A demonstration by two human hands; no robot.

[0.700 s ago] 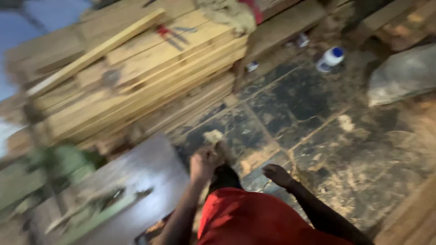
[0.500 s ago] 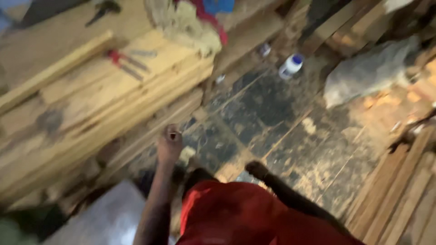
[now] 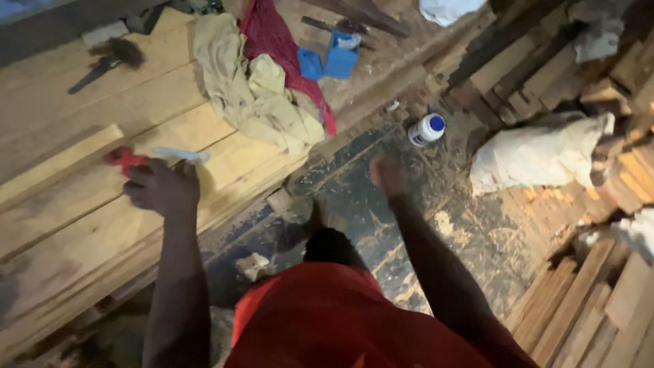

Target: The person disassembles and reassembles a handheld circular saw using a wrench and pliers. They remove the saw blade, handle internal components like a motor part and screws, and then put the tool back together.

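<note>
- My left hand [image 3: 162, 187] now rests on the stack of pale wooden planks [image 3: 82, 204], fingers curled over the red-handled tool with a pale metal blade [image 3: 146, 158]; whether it truly grips it I cannot tell. 0.5 s ago this hand was raised over the floor, well short of the tool.
- My right hand [image 3: 387, 174] hangs blurred above the dark, dusty tiled floor [image 3: 368, 204], touching nothing; I cannot tell if it is open or clenched.
- The tool lies on the top plank, just beside the crumpled yellow cloth [image 3: 255, 95], which overlaps a red cloth [image 3: 272, 34].
- 1 white plastic bottle with a blue cap [image 3: 426, 129] lies on the floor, near a white sack [image 3: 538, 153].
- 2 blue boxes [image 3: 330, 61] sit beyond the cloths.
- The view has swung left since earlier, bringing the planks closer.
</note>
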